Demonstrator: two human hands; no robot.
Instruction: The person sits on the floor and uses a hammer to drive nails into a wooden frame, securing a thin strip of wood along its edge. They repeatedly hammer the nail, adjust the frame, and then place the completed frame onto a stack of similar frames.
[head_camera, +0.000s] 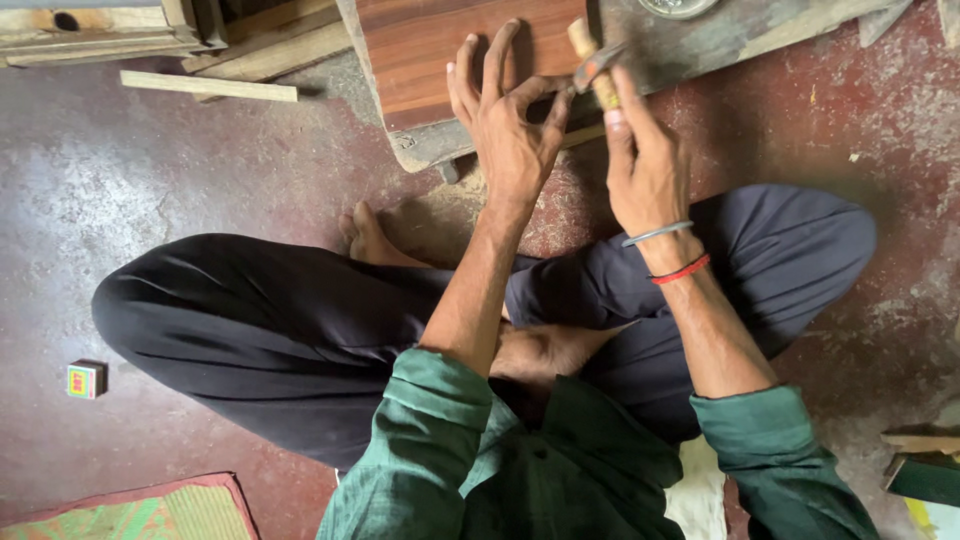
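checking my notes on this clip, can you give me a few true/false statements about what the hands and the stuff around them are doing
1. The right hand grips a wooden-handled tool. True.
2. The left hand lies flat on the person's knee. False: its fingers are spread over the brown wooden board on the floor.
3. The person sits cross-legged on a reddish floor. True.
4. The right wrist is bare. False: it wears a metal bangle and a red band.
5. A small colourful box sits on the floor away from both hands. True.
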